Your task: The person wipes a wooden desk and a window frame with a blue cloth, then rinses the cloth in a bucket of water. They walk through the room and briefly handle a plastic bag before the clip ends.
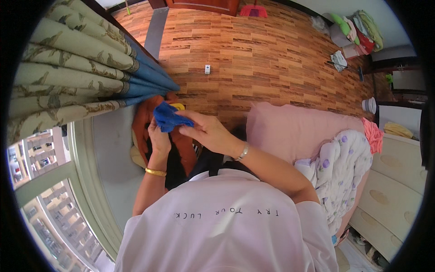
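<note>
A small blue cloth [169, 117] is spread between my two hands, above an orange-brown garment or cover [183, 149] with a black part. My left hand [159, 136], below a gold bangle, holds the cloth from beneath; most of its fingers are hidden behind the fabric. My right hand [207, 131], with a silver-coloured band at its wrist, pinches the cloth's right edge between thumb and fingers. A yellow object [178, 106], partly covered by the cloth, shows just behind it.
At the left are a patterned curtain [78, 68] and a window frame [80, 180]. A bed with a pink sheet [282, 129] and a floral quilt [340, 170] lies at the right, beside a drawer cabinet [387, 183]. A small white box [207, 69] lies on the wood-patterned floor [238, 78].
</note>
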`<move>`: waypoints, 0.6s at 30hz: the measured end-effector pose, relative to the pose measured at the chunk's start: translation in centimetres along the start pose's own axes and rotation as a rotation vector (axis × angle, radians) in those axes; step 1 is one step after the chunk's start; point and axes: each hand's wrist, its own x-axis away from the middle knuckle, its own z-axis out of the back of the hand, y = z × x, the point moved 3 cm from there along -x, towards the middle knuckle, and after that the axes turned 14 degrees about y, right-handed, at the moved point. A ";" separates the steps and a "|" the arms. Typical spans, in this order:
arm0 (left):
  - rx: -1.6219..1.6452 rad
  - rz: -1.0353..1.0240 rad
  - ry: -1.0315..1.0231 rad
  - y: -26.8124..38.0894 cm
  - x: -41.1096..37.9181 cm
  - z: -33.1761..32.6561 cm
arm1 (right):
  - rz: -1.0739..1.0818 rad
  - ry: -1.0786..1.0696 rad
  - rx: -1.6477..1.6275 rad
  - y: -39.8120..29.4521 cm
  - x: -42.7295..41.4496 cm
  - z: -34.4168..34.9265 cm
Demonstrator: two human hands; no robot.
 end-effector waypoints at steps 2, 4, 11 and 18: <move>0.011 0.018 0.017 1.0 -1.4 1.0 | -0.007 0.032 0.092 0.8 -0.2 2.3; -0.047 0.051 0.054 1.4 -2.8 3.3 | -0.088 0.133 0.205 3.1 0.4 6.1; -0.117 0.092 0.220 6.0 -5.7 3.9 | -0.486 0.725 0.154 10.7 9.4 20.2; -0.135 0.056 0.243 8.2 -8.9 -1.3 | -0.604 0.954 0.035 12.3 16.1 21.7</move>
